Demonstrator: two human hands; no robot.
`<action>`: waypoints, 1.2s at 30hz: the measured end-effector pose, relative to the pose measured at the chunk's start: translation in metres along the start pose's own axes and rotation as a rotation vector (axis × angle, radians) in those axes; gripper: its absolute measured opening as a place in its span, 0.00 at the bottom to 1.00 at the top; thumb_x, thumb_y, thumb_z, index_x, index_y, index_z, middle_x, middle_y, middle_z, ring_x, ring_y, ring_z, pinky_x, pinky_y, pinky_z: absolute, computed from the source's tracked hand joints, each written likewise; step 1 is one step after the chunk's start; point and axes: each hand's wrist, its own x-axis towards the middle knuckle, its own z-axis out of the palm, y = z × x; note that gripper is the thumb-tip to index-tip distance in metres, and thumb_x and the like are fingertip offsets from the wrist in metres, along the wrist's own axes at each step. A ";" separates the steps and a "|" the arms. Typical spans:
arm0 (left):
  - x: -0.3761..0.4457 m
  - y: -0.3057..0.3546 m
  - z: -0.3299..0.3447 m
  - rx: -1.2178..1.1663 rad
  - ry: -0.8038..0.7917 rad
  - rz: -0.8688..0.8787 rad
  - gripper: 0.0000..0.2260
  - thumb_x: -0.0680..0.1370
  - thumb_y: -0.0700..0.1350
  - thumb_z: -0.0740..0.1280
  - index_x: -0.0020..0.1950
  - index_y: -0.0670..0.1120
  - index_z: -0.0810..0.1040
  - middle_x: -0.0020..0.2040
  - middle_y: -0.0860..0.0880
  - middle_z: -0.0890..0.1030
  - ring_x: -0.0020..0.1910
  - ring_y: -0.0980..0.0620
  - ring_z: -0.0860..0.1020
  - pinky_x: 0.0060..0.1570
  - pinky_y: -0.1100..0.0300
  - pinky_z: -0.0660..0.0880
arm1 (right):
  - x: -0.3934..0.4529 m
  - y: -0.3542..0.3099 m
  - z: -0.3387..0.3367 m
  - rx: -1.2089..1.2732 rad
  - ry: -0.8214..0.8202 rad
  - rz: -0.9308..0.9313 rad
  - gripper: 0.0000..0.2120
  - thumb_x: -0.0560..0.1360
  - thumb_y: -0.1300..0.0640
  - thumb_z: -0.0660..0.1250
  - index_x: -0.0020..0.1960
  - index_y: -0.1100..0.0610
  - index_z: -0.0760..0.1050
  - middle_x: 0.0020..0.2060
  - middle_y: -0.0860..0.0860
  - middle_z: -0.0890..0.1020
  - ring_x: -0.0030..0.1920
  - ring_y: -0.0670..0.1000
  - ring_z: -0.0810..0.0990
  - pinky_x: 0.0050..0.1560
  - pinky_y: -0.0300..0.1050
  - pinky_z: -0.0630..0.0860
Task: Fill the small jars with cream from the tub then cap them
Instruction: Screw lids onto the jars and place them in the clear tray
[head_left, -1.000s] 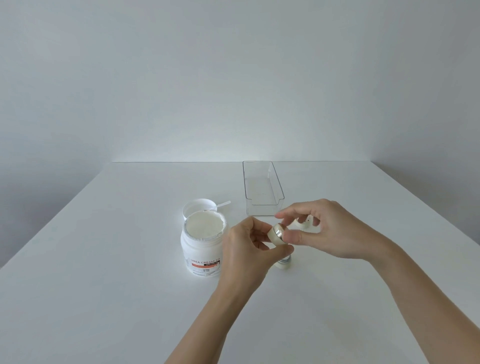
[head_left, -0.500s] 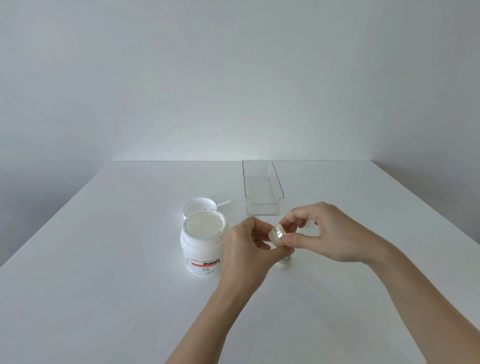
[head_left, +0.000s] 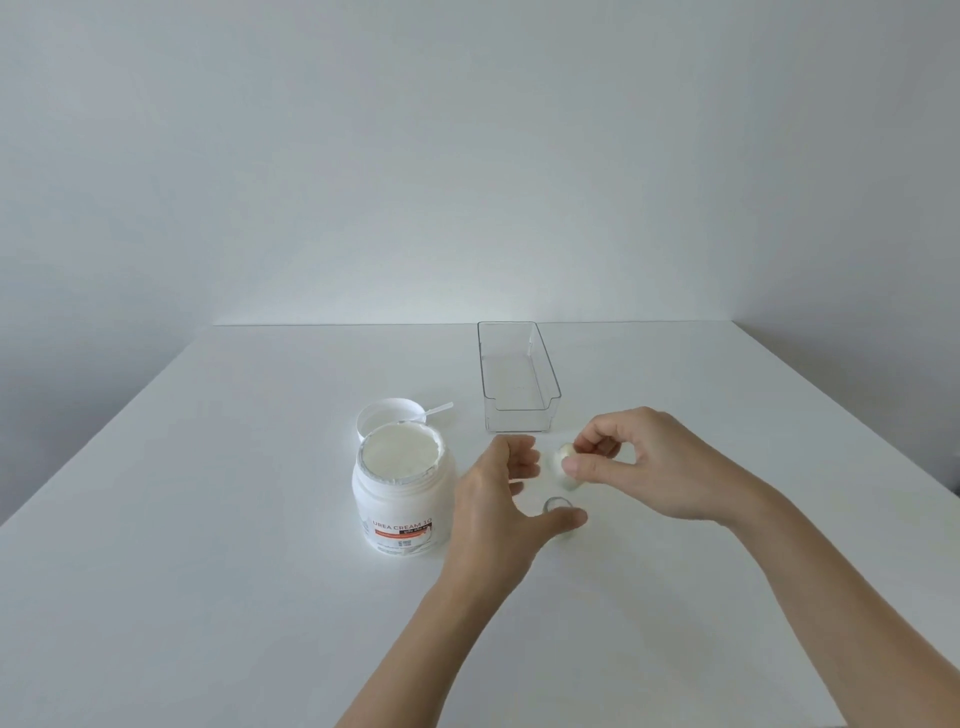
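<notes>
The open white cream tub (head_left: 400, 493) stands left of centre, full of cream. My right hand (head_left: 654, 467) pinches a small pale jar (head_left: 563, 460) between thumb and fingers, just above the table; whether its cap is on I cannot tell. My left hand (head_left: 493, 499) is beside it with fingers spread and holds nothing. Its thumb lies over a second small jar (head_left: 557, 504) that stands on the table, partly hidden.
The tub's white lid (head_left: 387, 415) lies behind the tub with a small white spatula (head_left: 439, 409) resting on its edge. A clear plastic bin (head_left: 519, 384) stands behind my hands. The white table (head_left: 208, 519) meets a plain wall at the back.
Both hands held one small jar together before. My left hand has let go and opened, and my right hand has carried the jar a little to the right.
</notes>
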 end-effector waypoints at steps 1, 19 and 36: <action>0.001 -0.004 0.000 0.049 -0.026 -0.006 0.31 0.62 0.47 0.83 0.61 0.53 0.73 0.56 0.58 0.78 0.52 0.65 0.77 0.48 0.75 0.72 | 0.001 0.005 -0.003 0.003 0.045 0.029 0.08 0.71 0.42 0.69 0.40 0.45 0.80 0.38 0.39 0.82 0.43 0.38 0.78 0.40 0.28 0.70; 0.022 -0.022 0.018 0.424 -0.291 -0.066 0.16 0.71 0.46 0.76 0.55 0.44 0.78 0.48 0.50 0.77 0.52 0.49 0.77 0.42 0.60 0.72 | 0.023 0.078 0.015 -0.517 0.138 0.223 0.09 0.74 0.47 0.63 0.44 0.51 0.77 0.41 0.45 0.80 0.49 0.53 0.71 0.48 0.46 0.60; 0.025 0.034 -0.041 0.068 -0.042 -0.049 0.13 0.68 0.45 0.78 0.48 0.47 0.80 0.43 0.56 0.84 0.33 0.64 0.79 0.29 0.74 0.71 | 0.057 0.026 0.052 -0.124 -0.026 -0.047 0.07 0.71 0.54 0.72 0.44 0.51 0.74 0.41 0.46 0.78 0.41 0.47 0.77 0.46 0.43 0.74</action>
